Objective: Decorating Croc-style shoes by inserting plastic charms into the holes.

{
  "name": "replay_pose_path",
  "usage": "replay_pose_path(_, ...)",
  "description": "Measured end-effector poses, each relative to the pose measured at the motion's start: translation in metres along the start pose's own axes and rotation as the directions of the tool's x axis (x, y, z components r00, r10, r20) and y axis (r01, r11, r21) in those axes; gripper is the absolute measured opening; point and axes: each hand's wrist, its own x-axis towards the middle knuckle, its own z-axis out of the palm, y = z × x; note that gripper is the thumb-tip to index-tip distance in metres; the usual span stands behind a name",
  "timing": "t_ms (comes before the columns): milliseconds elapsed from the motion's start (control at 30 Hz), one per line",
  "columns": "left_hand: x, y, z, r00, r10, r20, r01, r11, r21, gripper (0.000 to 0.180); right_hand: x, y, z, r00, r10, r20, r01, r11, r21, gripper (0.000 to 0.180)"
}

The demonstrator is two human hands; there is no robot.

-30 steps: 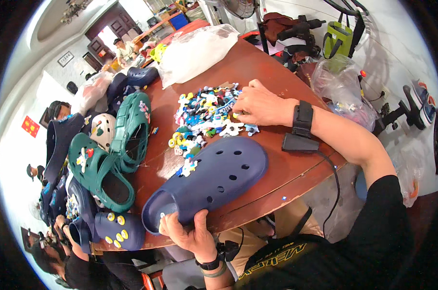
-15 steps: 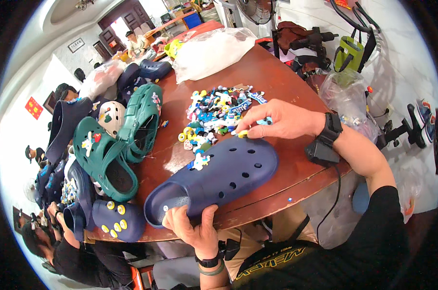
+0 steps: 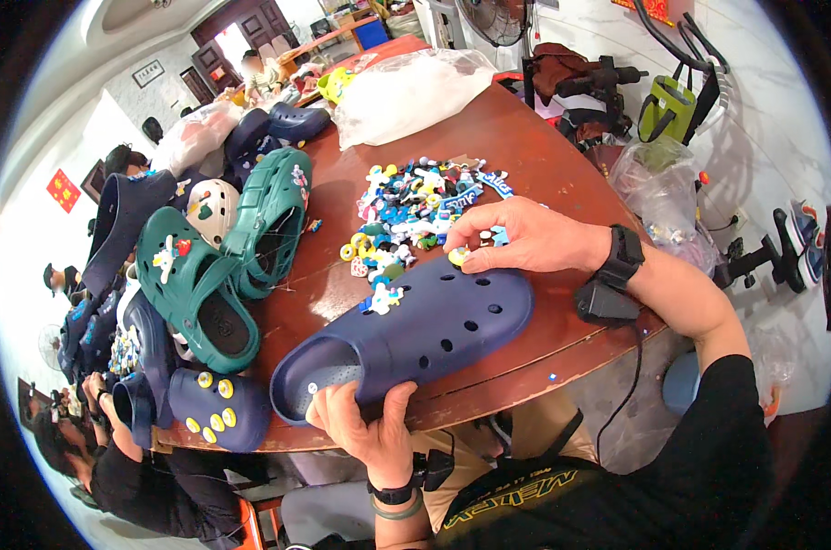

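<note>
Left hand [image 3: 365, 431]: grip clenched on the heel end of the navy clog [image 3: 406, 335], fingers over its rim.
Right hand [image 3: 525, 240]: grip pinched on a small yellow charm [image 3: 459, 256], held at the clog's toe end.
Navy clog: lies on the round wooden worktop [image 3: 544, 156], near its front edge.
Charm pile [image 3: 415, 206]: just behind the clog.
Green clogs [image 3: 223, 257]: to the left.
</note>
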Motion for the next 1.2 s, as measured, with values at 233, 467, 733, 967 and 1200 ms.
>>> replay_pose_path(233, 0.001, -0.002, 0.003, 1.000, 0.006, -0.013, -0.006, 1.000, -0.021, 0.056, 0.010, 0.000, 0.004, 0.999, -0.045, -0.029, 0.045, 0.999, 0.009, 0.025)
replay_pose_path(467, 0.016, 0.009, -0.001, 0.995, 0.071, -0.074, -0.065, 0.995, 0.070, 0.051, 0.015, -0.020, 0.005, 0.978, -0.176, 0.114, 0.198, 0.953, -0.230, 0.025)
replay_pose_path(733, 0.017, 0.014, -0.009, 1.000, 0.017, 0.002, -0.017, 0.999, 0.048, 0.048, 0.009, -0.027, 0.012, 0.975, -0.178, 0.134, 0.218, 0.886, -0.409, 0.024)
replay_pose_path(967, 0.023, 0.011, 0.004, 0.999, 0.026, -0.042, -0.027, 0.999, -0.027, 0.041, 0.008, -0.019, 0.011, 0.995, -0.094, -0.032, 0.074, 0.920, -0.385, 0.022)
replay_pose_path(1200, 0.024, 0.012, 0.000, 0.990, 0.045, -0.131, -0.065, 0.986, -0.151, 0.038, -0.008, 0.023, 0.008, 0.982, -0.106, -0.153, 0.046, 0.934, -0.354, 0.017)
